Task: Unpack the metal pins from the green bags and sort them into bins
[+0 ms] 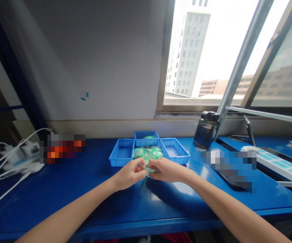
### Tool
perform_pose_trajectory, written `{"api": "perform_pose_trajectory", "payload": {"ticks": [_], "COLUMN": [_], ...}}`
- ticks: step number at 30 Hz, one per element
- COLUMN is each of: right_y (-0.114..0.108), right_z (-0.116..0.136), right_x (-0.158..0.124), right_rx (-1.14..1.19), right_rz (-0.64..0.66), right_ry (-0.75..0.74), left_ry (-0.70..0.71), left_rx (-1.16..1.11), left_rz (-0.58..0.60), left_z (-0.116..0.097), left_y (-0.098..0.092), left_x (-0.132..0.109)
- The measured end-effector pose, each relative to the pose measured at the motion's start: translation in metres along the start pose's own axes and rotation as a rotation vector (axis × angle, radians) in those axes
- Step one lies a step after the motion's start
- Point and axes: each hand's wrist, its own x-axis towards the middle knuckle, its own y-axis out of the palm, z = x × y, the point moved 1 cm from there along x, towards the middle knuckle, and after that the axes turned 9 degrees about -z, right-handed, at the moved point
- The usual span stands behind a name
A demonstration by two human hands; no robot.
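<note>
My left hand (131,173) and my right hand (165,169) meet over the blue table (90,199), fingers pinched together on a small clear green packet (148,169) held between them. Just beyond my fingers lies a pile of green packets (148,152) on the table. Three blue trays surround the pile: a left tray (122,153), a back tray (146,138) with a green packet inside, and a right tray (175,151).
A dark jar (206,134) stands at the back right below the window. A white power strip (281,165) lies at the far right. White cables and a charger (19,157) sit at the left. A grey wall runs behind the table.
</note>
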Motion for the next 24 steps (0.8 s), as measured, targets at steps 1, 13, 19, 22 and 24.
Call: {"api": "perform_pose_trajectory", "payload": {"ticks": [1, 13, 19, 22, 24], "right_y": [0.002, -0.018, -0.023, -0.023, -0.023], "right_z": [-0.002, 0.001, -0.001, -0.004, -0.006], "right_x": [0.000, 0.001, -0.001, -0.001, 0.000], "right_rx": [-0.017, 0.191, 0.372, 0.405, 0.381], "right_rz": [-0.011, -0.088, 0.055, 0.025, -0.023], "right_ry": [-0.001, 0.039, 0.103, 0.134, 0.151], "left_ry": [0.016, 0.110, 0.065, 0.059, 0.059], "left_rx": [0.023, 0.282, 0.214, 0.169, 0.157], "left_rz": [-0.007, -0.194, -0.195, -0.190, -0.197], "left_z": [0.000, -0.005, -0.009, -0.009, -0.009], "left_y": [0.000, -0.008, -0.006, -0.006, -0.007], "left_x": [0.000, 0.003, 0.004, 0.004, 0.005]}}
